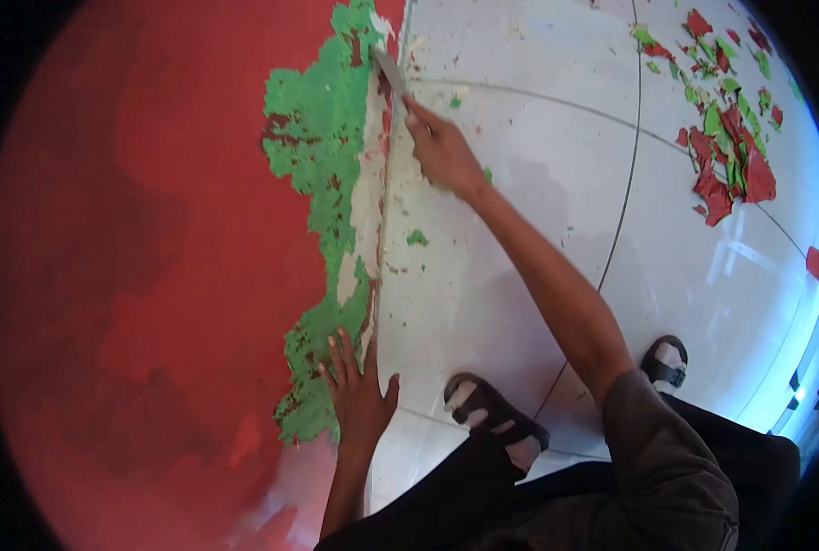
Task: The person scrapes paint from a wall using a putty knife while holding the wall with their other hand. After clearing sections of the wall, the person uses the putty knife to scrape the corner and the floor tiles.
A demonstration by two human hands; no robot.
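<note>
My right hand (442, 151) is closed around the handle of a scraper (392, 73). Its flat metal blade touches the wall near the top, at the edge of the peeled strip. On the red wall (189, 230) a ragged patch of green paint (322, 101) is exposed, with pale bare plaster (370, 184) along its right side. My left hand (361, 395) lies flat with fingers spread on the lower part of the green patch, holding nothing.
White floor tiles (520, 248) meet the wall's base. Peeled red and green paint flakes (726, 161) lie heaped at the upper right, and small crumbs dot the tiles near the wall. My sandalled feet (497, 409) rest on the floor at the bottom.
</note>
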